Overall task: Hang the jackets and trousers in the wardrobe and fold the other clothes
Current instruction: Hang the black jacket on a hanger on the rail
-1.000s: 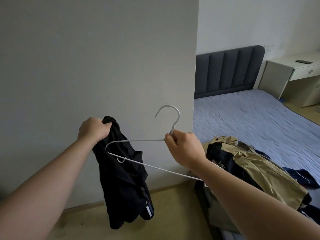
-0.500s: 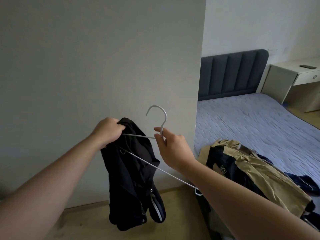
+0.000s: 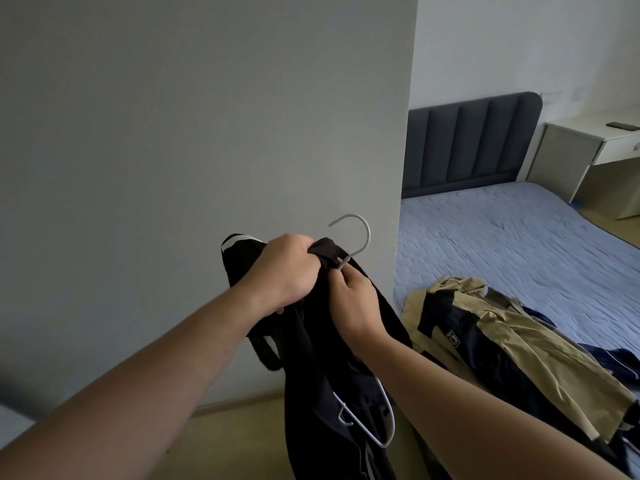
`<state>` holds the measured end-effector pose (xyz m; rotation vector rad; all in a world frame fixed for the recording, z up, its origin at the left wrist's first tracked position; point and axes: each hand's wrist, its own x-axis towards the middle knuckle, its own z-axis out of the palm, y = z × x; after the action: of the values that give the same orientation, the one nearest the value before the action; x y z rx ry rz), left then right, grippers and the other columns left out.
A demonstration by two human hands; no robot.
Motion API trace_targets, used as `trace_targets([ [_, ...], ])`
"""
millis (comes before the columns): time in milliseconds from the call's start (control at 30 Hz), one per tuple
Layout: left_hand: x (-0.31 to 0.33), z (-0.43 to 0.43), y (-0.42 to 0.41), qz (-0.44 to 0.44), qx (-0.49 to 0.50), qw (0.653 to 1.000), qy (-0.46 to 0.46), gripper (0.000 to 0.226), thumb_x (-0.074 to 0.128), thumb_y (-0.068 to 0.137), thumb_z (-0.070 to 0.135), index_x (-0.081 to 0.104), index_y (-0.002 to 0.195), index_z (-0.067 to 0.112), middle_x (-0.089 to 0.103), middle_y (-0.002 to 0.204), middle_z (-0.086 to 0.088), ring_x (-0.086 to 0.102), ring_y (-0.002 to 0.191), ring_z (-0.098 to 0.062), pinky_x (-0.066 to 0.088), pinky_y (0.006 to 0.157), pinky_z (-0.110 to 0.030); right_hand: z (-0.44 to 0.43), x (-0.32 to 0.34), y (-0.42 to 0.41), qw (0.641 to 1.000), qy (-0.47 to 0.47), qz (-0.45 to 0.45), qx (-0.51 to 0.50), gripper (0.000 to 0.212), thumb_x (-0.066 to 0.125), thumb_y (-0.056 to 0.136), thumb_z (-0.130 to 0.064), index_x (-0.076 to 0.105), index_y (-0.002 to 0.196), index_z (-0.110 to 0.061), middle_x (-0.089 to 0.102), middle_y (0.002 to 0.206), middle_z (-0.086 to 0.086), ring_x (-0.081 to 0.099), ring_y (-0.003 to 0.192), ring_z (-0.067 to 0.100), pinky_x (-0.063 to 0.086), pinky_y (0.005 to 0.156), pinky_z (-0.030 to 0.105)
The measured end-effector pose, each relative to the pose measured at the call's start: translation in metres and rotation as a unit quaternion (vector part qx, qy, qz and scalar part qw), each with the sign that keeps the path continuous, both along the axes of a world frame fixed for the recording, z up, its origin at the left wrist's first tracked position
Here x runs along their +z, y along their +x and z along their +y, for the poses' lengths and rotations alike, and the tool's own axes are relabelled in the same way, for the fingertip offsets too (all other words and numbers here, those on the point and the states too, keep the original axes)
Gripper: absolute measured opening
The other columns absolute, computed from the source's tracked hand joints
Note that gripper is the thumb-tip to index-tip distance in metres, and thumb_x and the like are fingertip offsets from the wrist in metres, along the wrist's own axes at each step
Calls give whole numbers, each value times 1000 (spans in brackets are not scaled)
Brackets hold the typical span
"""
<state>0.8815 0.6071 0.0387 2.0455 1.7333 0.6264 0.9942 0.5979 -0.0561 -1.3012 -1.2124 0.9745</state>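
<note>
Jacket: left of bed, part-threaded on hanger. Hanger axis steep, hook uppermost. Left hand clutches collar beside hook; right hand pinches hanger neck just below.

A broad grey wall fills the left and centre of the frame and ends in a vertical edge right of centre. A pale baseboard runs along its foot, above a yellowish floor. To the right lies a bed with a lilac quilted cover, and behind it stands a dark blue-grey padded headboard with vertical channels, set against a white wall. At the far right edge is a white worktop with a drawer beneath; a small flat dark object lies on it.
</note>
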Motion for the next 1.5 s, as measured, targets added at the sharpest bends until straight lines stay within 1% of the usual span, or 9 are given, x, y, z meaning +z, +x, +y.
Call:
trace_targets([
  [233,-21,-15,-1,12,-41,999,-28,24,56,82,25,64,104,25,68,79,7,64,58,-8,47,46,-19,4,-1,10,987,-74,139,-43,40,36,82,-40,46,46,-27,40,47,-7,35,44,10,29,41,23],
  [433,-40,-2,-17,285,-58,931,220,64,24,89,78,64,105,31,70,95,10,62,100,-20,49,88,-38,11,12,17,974,-100,200,-41,32,35,94,-21,42,63,-17,39,46,-4,34,41,12,30,41,23],
  [533,-52,10,-22,247,-94,923,280,66,38,92,70,71,118,19,65,123,2,45,134,-28,31,109,-44,13,22,18,975,-100,194,-27,34,37,94,-17,39,60,-18,37,46,-3,31,40,13,28,40,22],
  [767,-52,22,-15,30,-141,941,305,83,39,92,73,53,131,0,52,143,-12,33,148,-29,13,123,-55,13,31,21,976,-89,196,8,35,37,95,-16,41,60,-19,37,48,-2,30,40,12,27,39,20],
  [867,-49,28,-7,54,-148,940,304,81,31,92,74,57,124,5,61,124,-10,48,135,-28,7,123,-57,13,29,20,976,-83,201,31,48,37,92,-14,45,46,-26,37,45,-3,30,38,11,26,38,20],
  [1000,-48,38,3,55,-147,938,309,66,29,97,69,59,89,10,55,78,2,49,79,-24,41,97,-50,11,20,22,974,-95,203,39,46,38,88,-15,47,44,-25,40,49,1,30,40,13,26,39,21],
  [1200,-49,39,14,64,-107,946,300,48,57,84,59,60,72,13,60,61,-3,59,64,-29,43,75,-40,13,8,36,952,-131,275,38,27,48,82,-13,70,67,-9,58,61,20,42,41,19,33,40,25],
  [1367,-49,29,21,49,-125,947,292,24,65,82,34,64,77,10,62,62,-2,61,64,-29,45,79,-44,21,-22,56,963,-248,88,52,17,54,88,-12,63,103,-12,72,81,15,69,66,25,58,61,34],
  [1500,-42,24,22,61,-159,933,318,8,71,80,13,67,83,7,60,59,-1,60,61,-29,48,76,-46,6,-46,64,888,-415,-98,174,49,83,77,-15,62,120,-14,66,114,11,63,102,29,55,92,47],
])
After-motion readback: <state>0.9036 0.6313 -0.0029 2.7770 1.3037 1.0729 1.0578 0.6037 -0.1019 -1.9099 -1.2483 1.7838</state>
